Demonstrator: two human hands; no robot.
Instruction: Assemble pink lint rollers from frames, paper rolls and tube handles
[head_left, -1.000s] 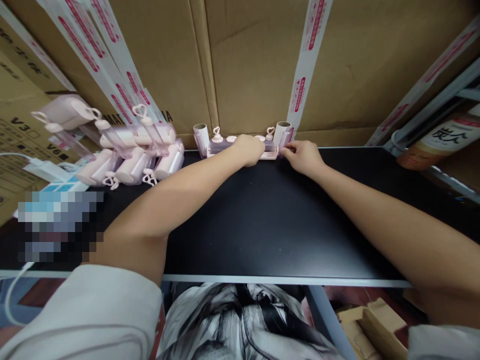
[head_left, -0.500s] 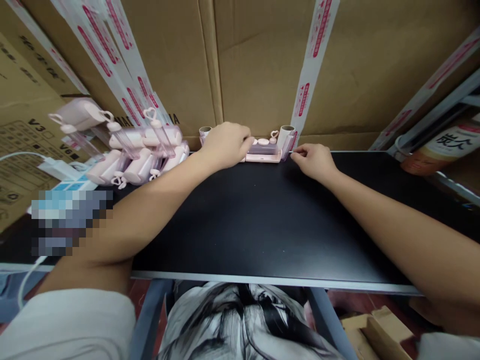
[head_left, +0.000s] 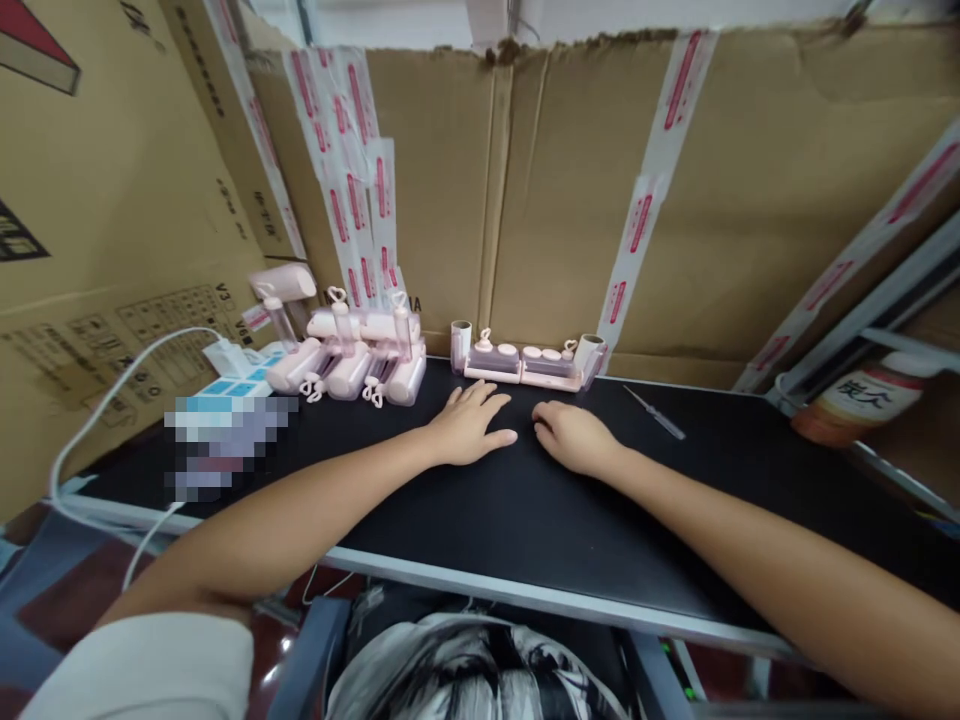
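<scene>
A row of pale pink and clear purple plastic pieces (head_left: 493, 362) stands at the back of the black table. It has a white tube at each end, with round pink caps and heart-shaped loops on top. Just in front of its left half, my left hand (head_left: 471, 424) is open, palm down, fingers spread and thumb out. My right hand (head_left: 576, 438) rests low over the table in front of the right half, its fingers loosely bent and nothing visible in them. To the right of it lies a thin screwdriver-like tool (head_left: 655, 412) with a clear handle.
More pink plastic pieces (head_left: 346, 368) are stacked at the left, with several heart loops. Beside them sits a blue-and-white power strip (head_left: 225, 388) with a white cable. A labelled bottle (head_left: 862, 398) leans at the right edge. Taped cardboard (head_left: 570, 200) walls the back.
Both hands have drawn back from the pink row towards me and closer together. The left hand has spread its fingers. The view has shifted, and the thin tool now shows at the right.
</scene>
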